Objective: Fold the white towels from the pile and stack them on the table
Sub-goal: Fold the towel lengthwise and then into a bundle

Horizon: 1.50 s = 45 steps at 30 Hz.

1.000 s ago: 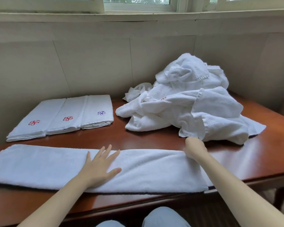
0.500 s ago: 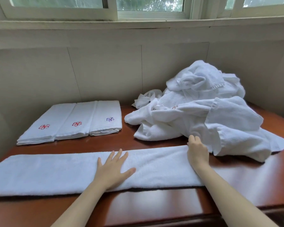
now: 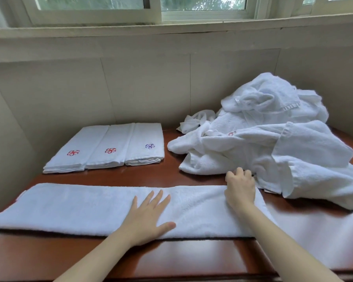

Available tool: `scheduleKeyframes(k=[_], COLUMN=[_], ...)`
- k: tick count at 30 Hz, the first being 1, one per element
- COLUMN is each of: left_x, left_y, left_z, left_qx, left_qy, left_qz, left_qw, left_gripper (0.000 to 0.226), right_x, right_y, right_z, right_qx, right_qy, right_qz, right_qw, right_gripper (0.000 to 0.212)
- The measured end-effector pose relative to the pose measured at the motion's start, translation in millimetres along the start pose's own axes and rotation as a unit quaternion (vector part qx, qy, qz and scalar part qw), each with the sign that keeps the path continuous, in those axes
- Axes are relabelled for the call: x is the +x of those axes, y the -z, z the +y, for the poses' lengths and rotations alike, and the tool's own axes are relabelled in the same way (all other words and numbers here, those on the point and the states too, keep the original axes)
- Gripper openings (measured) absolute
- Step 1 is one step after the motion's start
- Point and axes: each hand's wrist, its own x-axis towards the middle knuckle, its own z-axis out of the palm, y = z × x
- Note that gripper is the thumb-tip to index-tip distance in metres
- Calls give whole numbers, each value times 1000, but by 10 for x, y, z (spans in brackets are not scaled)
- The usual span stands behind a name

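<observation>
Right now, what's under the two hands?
The long towel lies under both. The left hand rests flat on its middle; the right hand sits at its right end, fingers curled. Whether they pinch the edge is hidden, as is the table beneath.

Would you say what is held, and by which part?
Right hand grips the far right corner of the long folded white towel; left hand presses it flat.

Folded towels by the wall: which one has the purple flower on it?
The rightmost folded towel, the one closest to the messy pile. Its stitched flower is purple; the middle towel and the left towel both have red flowers.
</observation>
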Motion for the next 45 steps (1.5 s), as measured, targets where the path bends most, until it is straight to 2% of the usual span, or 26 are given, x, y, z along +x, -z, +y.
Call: scheduleKeyframes(k=[3,5,8,12,14,15,17,19,21,23,26,27,28,29,30,31,33,34,35,36,37,38,39,42,43,45], left_x=[-4,-2,-79,-346,-535,-629,-795,-903,-946,-945,-903,-877,-837,-799,-762,-736,-715,-720,-722,-726,-728,-727,-729,-709,-695,-669], left_y=[25,44,42,99,157,171,159,134,100,84,194,247,297,350,409,459,589,660,716,755,765,764,776,811,809,772], left_z=[21,-36,-406,-1261,-1650,-1794,-1933,-1938,-1908,-1911,-1984,-1973,-1942,-1879,-1774,-1657,-1363,-1205,-1052,-920,-815,-759,-711,-650,-638,-618], left_qx=[0,-21,-45,-58,-60,-71,-129,-251,-427,-575,-718,-740,-744,-721,-663,-589,-480,-450,-406,-348,-293,-259,-251,-233,-225,-218], left_qy=[-1,5,58,218,316,365,443,485,522,530,449,434,436,445,453,432,283,198,127,77,46,40,50,99,115,143], left_qz=[10,16,43,49,68,111,273,428,485,466,434,429,423,424,434,447,435,374,284,192,130,101,98,125,122,111], left_qw=[1000,1000,996,973,944,921,844,720,557,414,307,282,280,321,408,517,708,787,859,915,946,960,962,959,960,959], left_gripper=[75,66,52,51,52,52,51,52,57,53,41,39,38,37,38,39,35,36,37,37,35,33,32,35,37,44], right_x=[-211,-399,-584,-592,-575,-573,-599,-676,-825,-865,-829,-812,-795,-779,-761,-730,-605,-532,-464,-411,-388,-389,-395,-461,-476,-456], right_y=[25,-54,-222,-233,-159,-109,-39,-93,-172,-228,-248,-234,-201,-150,-83,14,211,255,269,262,262,259,218,104,105,200], right_z=[-700,-1077,-1259,-1246,-1362,-1455,-1701,-1982,-2223,-2330,-2270,-2230,-2184,-2136,-2078,-2012,-1861,-1759,-1632,-1502,-1385,-1288,-1215,-1105,-1089,-1006], right_qx=[141,158,137,96,50,21,9,77,139,160,172,184,211,266,359,476,701,755,767,773,774,773,757,631,593,550], right_qy=[143,189,160,94,59,62,123,219,276,277,284,298,306,297,255,181,-15,-102,-149,-182,-196,-204,-205,-146,-126,-108], right_qz=[-3,-65,-179,-188,-199,-191,-159,-141,-145,-146,-160,-165,-177,-201,-237,-283,-334,-336,-337,-341,-345,-346,-336,-270,-256,-242], right_qw=[980,967,961,973,977,979,980,962,940,936,929,922,911,895,866,812,630,553,525,504,493,491,521,712,753,792], right_gripper=[33,37,51,58,55,56,57,56,50,44,43,42,41,40,38,34,28,31,38,44,48,47,41,17,13,11])
